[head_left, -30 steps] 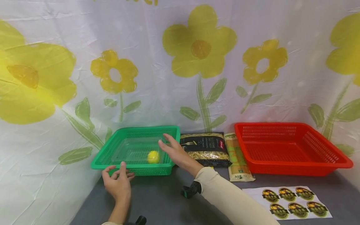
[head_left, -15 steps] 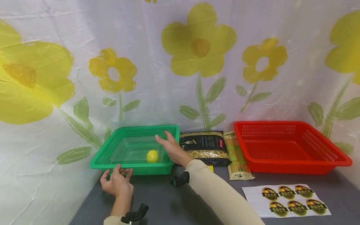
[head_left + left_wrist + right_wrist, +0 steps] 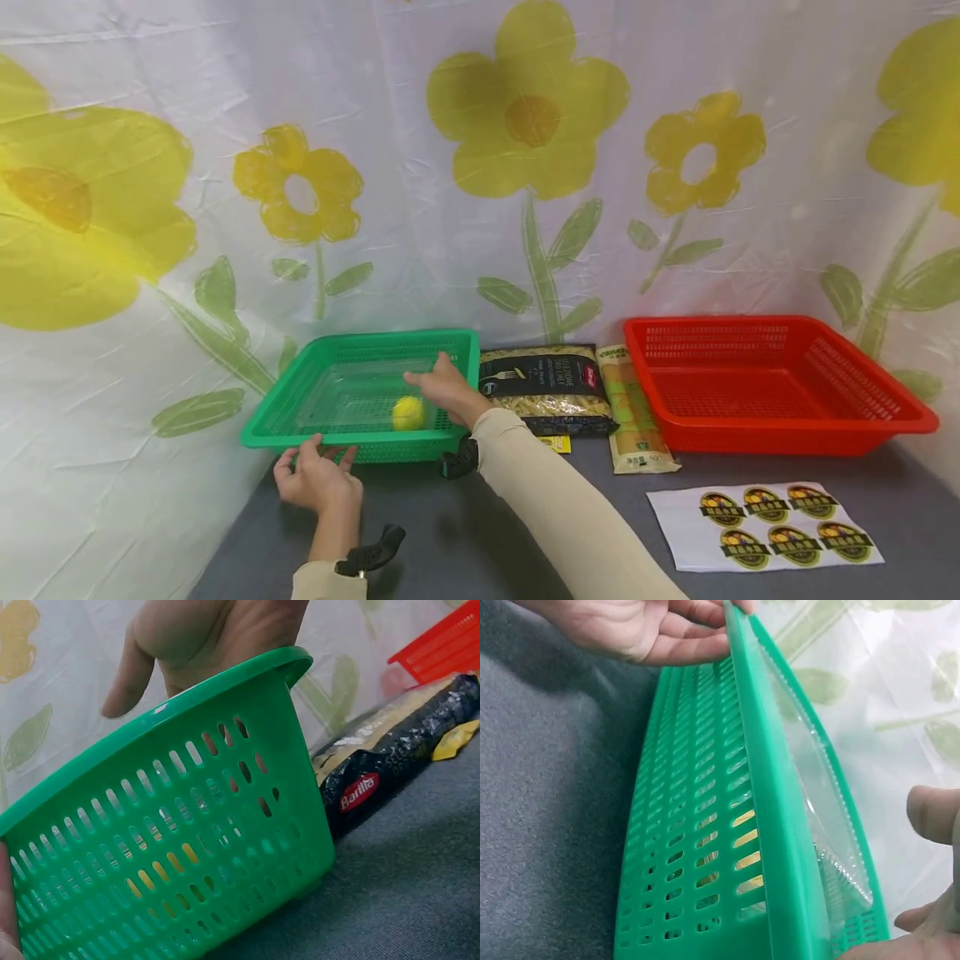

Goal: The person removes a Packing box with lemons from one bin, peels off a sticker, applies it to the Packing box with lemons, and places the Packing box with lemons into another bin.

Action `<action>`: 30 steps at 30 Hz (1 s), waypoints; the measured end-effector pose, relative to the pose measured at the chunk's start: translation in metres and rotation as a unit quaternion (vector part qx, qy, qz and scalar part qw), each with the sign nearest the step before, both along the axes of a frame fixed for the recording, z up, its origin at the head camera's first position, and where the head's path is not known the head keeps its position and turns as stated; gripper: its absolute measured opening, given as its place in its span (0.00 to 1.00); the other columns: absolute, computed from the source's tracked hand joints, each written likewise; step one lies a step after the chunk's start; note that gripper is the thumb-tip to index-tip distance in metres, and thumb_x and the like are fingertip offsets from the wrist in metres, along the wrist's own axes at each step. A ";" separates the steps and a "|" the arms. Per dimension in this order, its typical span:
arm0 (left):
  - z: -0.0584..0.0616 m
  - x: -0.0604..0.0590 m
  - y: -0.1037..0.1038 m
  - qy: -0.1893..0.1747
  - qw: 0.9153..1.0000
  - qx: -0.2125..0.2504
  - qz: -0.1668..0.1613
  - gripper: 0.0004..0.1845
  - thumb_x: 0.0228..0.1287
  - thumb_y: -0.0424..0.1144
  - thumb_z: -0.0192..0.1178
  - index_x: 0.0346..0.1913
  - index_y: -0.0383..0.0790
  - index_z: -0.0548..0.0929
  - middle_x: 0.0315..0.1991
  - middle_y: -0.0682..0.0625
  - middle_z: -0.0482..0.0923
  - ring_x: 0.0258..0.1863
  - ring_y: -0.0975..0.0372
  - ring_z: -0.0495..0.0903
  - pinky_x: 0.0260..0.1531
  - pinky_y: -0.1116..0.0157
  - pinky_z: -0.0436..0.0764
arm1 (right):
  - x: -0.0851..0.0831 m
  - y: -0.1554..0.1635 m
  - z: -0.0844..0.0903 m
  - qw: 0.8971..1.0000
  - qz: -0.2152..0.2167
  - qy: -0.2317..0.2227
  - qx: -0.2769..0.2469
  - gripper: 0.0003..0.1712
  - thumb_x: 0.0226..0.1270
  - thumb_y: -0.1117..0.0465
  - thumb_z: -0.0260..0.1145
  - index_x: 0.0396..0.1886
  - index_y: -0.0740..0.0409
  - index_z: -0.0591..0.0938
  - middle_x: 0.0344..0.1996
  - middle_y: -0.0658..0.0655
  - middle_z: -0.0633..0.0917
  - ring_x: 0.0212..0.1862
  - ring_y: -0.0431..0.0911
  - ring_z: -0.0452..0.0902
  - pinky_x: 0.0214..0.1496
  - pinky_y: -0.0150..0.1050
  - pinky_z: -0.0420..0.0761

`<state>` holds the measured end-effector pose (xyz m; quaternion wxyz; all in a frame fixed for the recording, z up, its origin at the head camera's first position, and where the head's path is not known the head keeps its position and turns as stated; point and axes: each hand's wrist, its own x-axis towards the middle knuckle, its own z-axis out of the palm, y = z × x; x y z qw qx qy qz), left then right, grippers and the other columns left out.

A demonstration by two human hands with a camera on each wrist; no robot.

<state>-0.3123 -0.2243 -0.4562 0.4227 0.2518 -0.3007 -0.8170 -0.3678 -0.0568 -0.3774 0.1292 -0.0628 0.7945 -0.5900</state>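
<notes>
Left hand [image 3: 321, 482] pinches front rim of green rectangular plastic basket [image 3: 405, 440]; right hand [image 3: 448, 392] spread wide at basket's right end.

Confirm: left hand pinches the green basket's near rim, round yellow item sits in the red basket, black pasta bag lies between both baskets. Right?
One error: the round yellow item sits in the green basket, not the red basket, as the head view shows. The rest stands.

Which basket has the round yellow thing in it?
The green basket on the left, with the left hand at its front rim. The round yellow thing sits inside it; the red basket has none.
</notes>
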 end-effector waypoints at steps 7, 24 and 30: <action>-0.001 0.000 0.001 0.013 1.000 0.007 0.007 0.10 0.61 0.31 0.58 0.38 0.40 0.66 0.35 0.43 0.71 0.17 0.55 0.73 0.13 0.58 0.78 | -0.004 -0.008 -0.003 0.995 0.010 -0.032 0.093 0.53 0.66 0.45 0.60 0.75 0.53 0.37 0.72 0.60 0.54 0.68 0.59 0.58 0.54 0.58 0.73; 0.002 0.000 0.000 0.025 1.000 0.000 0.010 0.10 0.61 0.31 0.58 0.39 0.40 0.66 0.35 0.43 0.71 0.17 0.55 0.73 0.12 0.59 0.78 | -0.012 -0.011 -0.004 0.996 0.017 -0.013 0.085 0.33 0.72 0.57 0.52 0.72 0.58 0.54 0.44 0.60 0.72 0.12 0.43 0.49 0.15 0.40 0.58; 0.000 0.000 0.000 0.029 1.000 0.009 0.000 0.11 0.62 0.31 0.58 0.39 0.40 0.65 0.37 0.42 0.71 0.17 0.55 0.73 0.12 0.59 0.77 | -0.009 -0.008 -0.007 0.998 -0.025 0.010 0.055 0.18 0.72 0.55 0.51 0.55 0.60 0.68 0.36 0.60 0.70 0.17 0.47 0.62 0.16 0.40 0.68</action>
